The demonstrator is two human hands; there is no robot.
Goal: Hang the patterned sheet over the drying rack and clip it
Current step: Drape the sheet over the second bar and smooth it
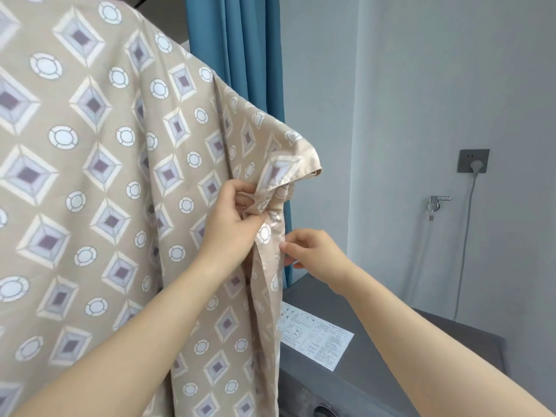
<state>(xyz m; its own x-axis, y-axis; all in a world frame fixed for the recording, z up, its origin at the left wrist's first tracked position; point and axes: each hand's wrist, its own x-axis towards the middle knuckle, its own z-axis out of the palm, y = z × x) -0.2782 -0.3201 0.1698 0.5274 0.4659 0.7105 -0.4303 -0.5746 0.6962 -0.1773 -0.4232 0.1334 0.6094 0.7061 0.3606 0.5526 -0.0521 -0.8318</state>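
Observation:
The patterned sheet (90,176), beige with diamonds and white circles, hangs draped from the top left and fills the left half of the view. The rack under it is hidden. My left hand (233,218) grips a bunched fold near the sheet's right edge, under a corner that sticks out to the right. My right hand (313,254) pinches the hanging edge of the sheet a little lower, just right of the left hand. No clip is in view.
A blue curtain (249,55) hangs behind the sheet. A grey appliance (391,365) with a white label (316,335) stands at the lower right. On the grey wall are a socket with a plug (474,165), a cable and a tap (436,203).

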